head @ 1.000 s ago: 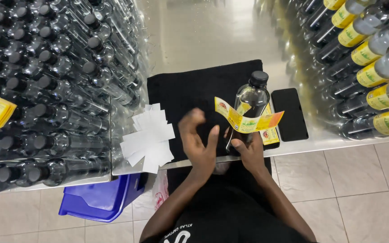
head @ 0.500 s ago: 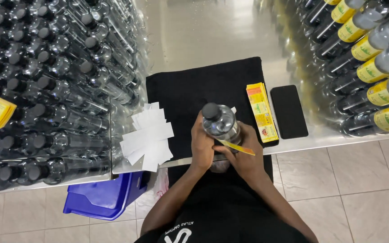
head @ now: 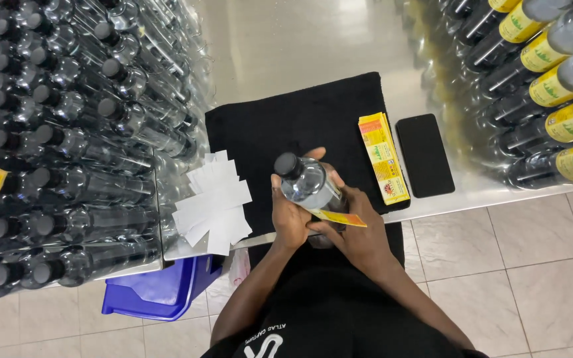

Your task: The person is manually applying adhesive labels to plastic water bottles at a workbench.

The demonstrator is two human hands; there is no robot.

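A clear plastic bottle (head: 305,185) with a black cap is gripped in both hands above the near edge of a black cloth (head: 300,126), its cap tilted toward the upper left. The left hand (head: 288,213) wraps the bottle's side, thumb up near the cap, while the right hand (head: 356,229) presses a yellow and orange label (head: 339,217) against the bottle's lower body, one end of the strip sticking out to the right. A second ago the bottle stood upright farther right on the cloth with the label curling loose across it and the left hand lifted clear; half a second ago both hands had already closed on it, and it now sits slightly lower and more tilted. Just right of the cloth lies a stack of yellow labels (head: 382,158), and beside that a black phone (head: 424,154), both on the shiny metal surface (head: 300,46). White backing papers (head: 213,202) are fanned out left of the cloth. Unlabelled capped bottles (head: 67,132) lie stacked at left, labelled bottles (head: 552,86) at right, and a blue bin (head: 157,292) sits on the tiled floor below.
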